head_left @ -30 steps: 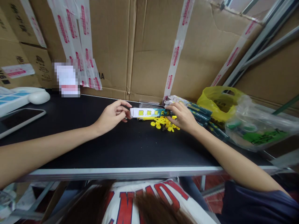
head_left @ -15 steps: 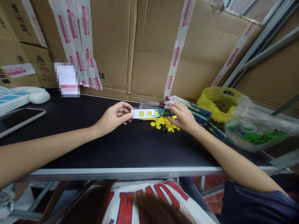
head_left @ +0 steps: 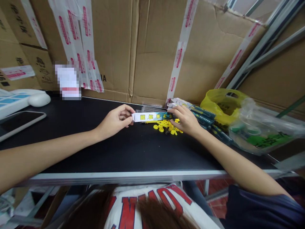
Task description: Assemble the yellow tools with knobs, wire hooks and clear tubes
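Observation:
A long, narrow cardboard box (head_left: 152, 116), white and teal with yellow characters, is held level above the black tabletop. My left hand (head_left: 116, 119) pinches its white left end between thumb and fingers. Around the teal right end, my right hand (head_left: 186, 120) is closed, hiding that end. Small yellow plastic caps (head_left: 164, 126) lie in a loose heap just below and behind the box. Clear plastic tubes (head_left: 152, 108) rest behind it, partly covered. Right of my right hand is a pile of similar teal boxes (head_left: 202, 117).
A yellow plastic bag (head_left: 220, 106) and a clear bag with tape rolls (head_left: 262, 130) occupy the right side. At the left are a phone (head_left: 21, 124) and a white mouse-shaped object (head_left: 39, 99). Large cardboard boxes (head_left: 154, 57) wall off the back. The metal table edge (head_left: 133, 176) runs in front.
The box and both hands stay almost in place, with the box shifted very slightly left. Both hands keep hold of its ends.

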